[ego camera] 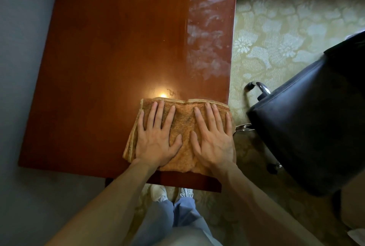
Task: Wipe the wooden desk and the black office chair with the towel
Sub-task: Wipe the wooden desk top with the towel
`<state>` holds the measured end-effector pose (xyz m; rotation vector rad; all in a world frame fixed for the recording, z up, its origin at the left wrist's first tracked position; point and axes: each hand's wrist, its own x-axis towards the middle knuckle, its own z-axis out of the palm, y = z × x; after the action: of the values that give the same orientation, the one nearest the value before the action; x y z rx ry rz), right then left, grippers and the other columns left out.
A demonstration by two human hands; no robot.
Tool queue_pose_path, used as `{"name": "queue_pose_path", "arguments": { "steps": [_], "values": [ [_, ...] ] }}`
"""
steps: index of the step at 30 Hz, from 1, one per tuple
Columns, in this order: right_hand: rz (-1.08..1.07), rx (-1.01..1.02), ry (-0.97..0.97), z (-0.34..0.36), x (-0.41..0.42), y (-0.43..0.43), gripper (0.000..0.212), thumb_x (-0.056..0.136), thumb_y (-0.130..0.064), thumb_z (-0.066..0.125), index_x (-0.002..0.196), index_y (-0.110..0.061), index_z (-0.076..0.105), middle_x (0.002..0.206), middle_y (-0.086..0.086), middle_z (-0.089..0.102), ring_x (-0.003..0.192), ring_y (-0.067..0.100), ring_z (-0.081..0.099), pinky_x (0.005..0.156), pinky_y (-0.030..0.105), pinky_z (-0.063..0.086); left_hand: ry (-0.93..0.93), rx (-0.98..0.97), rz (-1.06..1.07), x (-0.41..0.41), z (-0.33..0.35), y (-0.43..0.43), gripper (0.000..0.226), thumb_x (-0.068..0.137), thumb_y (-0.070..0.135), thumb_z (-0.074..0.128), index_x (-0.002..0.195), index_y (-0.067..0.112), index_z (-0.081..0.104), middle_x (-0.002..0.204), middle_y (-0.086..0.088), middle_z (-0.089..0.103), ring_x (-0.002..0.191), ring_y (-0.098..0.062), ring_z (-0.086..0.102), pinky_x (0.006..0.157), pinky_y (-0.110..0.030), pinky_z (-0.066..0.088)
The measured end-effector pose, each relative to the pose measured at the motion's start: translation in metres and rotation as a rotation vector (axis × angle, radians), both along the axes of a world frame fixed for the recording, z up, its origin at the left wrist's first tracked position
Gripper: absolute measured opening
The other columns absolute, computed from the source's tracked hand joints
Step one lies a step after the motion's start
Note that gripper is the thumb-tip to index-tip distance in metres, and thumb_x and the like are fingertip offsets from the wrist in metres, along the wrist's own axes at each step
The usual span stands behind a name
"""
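At the bottom of the frame, two bare forearms reach up from the person's body, above light blue trousers (177,220) and pale shoes (159,192) standing on the patterned carpet (276,28). Just above them, near the lower edge of the bench (98,58), a folded orange-brown towel (183,125) lies flat on the wood. Its right side reaches the bench's right edge and hangs slightly past it. The left hand (156,139) presses palm down on the left half of the towel, and the right hand (213,139) does the same on the right half. Neither grip is closed on anything: the fingers of both hands are spread apart and laid flat on the cloth, with the thumbs pointing toward each other near the middle.

To the right of the towel, in the middle right of the frame, the black chair (308,127) stands on the carpet, apart from the bench, with a chrome arm loop (256,87) showing at its left side and a caster (272,168) below.

Just beyond the towel a warm light reflection (163,95) glows on the glossy reddish wood. Farther up, along the right strip of the bench toward the upper right, whitish smears (207,38) cover the surface, while the left and centre look dark and even. A grey wall (19,48) runs along the left of the frame.
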<state>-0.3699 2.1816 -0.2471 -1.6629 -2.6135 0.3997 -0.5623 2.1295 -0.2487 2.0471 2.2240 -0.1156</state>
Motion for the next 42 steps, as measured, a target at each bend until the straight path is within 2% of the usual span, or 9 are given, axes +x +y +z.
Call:
{"name": "queue_pose_path", "arguments": {
  "steps": [17, 25, 42],
  "values": [
    [0.029, 0.019, -0.037, 0.0, -0.027, 0.097, 0.071, 0.1, -0.052, 0.038, 0.165, -0.028, 0.02, 0.173, 0.006, 0.011, 0.16, 0.021, 0.004, 0.128, 0.053, 0.006, -0.041, -0.02, -0.045, -0.025, 0.001, 0.097, 0.081, 0.096, 0.059, 0.033, 0.166, 0.024, 0.009, 0.173, -0.012, 0.001, 0.16, -0.026, -0.001, 0.124, -0.06, 0.009],
    [0.0, 0.045, -0.036, -0.002, -0.039, 0.145, 0.071, 0.1, -0.052, 0.034, 0.165, -0.028, 0.02, 0.173, 0.006, 0.012, 0.16, 0.02, 0.004, 0.128, 0.052, 0.004, -0.065, -0.027, -0.033, -0.033, 0.001, 0.15, 0.081, 0.096, 0.059, 0.031, 0.166, 0.026, 0.006, 0.173, -0.01, -0.002, 0.16, -0.025, -0.004, 0.125, -0.059, 0.004],
    [0.017, 0.079, -0.024, -0.006, -0.058, 0.237, 0.068, 0.101, -0.053, 0.028, 0.164, -0.029, 0.019, 0.173, 0.005, 0.013, 0.16, 0.02, 0.005, 0.128, 0.053, 0.006, -0.074, -0.008, -0.019, -0.043, 0.0, 0.237, 0.08, 0.097, 0.057, 0.027, 0.166, 0.023, 0.002, 0.172, -0.011, -0.006, 0.159, -0.027, -0.007, 0.125, -0.06, 0.003]
  ]
}}
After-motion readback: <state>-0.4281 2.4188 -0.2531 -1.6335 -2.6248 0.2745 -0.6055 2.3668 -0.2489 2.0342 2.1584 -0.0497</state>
